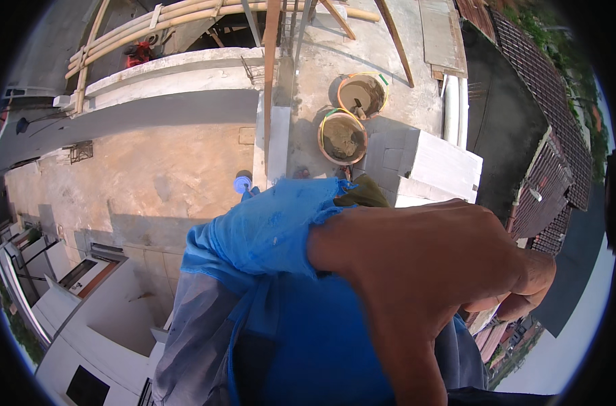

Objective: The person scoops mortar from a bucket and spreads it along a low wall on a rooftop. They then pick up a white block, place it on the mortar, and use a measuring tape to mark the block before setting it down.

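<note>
My left hand (430,264) looms large and close, reaching across in front of my blue-clad body from the left. Its fingers are bent at the right, the thumb stretches down apart from them, and I see nothing held. The palm and part of the fingers are hidden beneath. A frayed blue cuff (267,223) covers the wrist below a grey sleeve (193,331). Beyond the hand stand two round buckets, one with grey mortar (342,139) and a farther one (362,95) with wet mix and a tool in it. My right hand does not show.
Pale blocks (446,169) are stacked just right of the buckets. A wooden post (270,74) rises beside a drop to a lower concrete floor (166,169). Bamboo poles (166,24) run across the far left; tiled roofs (534,74) lie at right.
</note>
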{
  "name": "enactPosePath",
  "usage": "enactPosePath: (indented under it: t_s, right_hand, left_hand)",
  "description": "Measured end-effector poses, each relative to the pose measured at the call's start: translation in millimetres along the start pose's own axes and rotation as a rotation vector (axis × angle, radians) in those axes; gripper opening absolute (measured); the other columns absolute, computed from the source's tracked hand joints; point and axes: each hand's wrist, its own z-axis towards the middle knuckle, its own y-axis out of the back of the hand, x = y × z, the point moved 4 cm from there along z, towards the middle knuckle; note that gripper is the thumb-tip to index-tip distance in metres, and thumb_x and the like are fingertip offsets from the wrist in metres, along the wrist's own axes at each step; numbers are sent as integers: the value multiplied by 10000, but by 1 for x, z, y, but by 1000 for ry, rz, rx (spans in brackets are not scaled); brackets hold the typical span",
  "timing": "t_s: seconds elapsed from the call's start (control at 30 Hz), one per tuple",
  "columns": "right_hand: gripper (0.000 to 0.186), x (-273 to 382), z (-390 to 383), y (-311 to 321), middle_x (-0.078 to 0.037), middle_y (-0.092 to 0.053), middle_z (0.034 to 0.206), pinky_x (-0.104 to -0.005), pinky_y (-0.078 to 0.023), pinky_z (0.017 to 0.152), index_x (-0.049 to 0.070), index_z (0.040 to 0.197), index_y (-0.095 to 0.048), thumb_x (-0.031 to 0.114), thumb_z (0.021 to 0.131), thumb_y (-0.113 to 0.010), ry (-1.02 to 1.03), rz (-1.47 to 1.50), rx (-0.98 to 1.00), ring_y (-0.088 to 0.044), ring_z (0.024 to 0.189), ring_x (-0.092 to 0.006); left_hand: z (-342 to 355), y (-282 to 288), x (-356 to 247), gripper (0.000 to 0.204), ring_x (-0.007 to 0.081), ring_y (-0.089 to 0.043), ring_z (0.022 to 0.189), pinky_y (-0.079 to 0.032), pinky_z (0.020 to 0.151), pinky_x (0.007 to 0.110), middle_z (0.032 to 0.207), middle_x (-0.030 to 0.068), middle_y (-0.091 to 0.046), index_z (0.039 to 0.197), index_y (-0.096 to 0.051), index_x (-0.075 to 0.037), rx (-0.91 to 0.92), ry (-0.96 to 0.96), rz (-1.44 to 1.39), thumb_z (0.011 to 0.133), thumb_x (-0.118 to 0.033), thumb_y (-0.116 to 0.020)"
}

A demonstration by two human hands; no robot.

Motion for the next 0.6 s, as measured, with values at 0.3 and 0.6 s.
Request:
enactPosePath:
  t_s: [0.3,0.6]
  right_hand:
    - [344,-25,-1,11,-179,-801,1045,-396,-607,857,7,1181,-744,283,975,-732,-6,12,0,-756,941,-237]
    - [329,-44,-7,22,-175,-802,1041,-396,-606,867,5,1154,-755,278,972,-731,-42,28,-14,-758,957,-239]
  left_hand:
    - [7,-21,17,986,189,-548,613,-405,559,359,705,25,-495,986,-539,-33,13,83,-47,607,-900,-815]
    - [12,-32,24,891,175,-551,660,-431,600,350,742,27,-519,1026,-547,-47,14,60,-72,740,-871,-730]
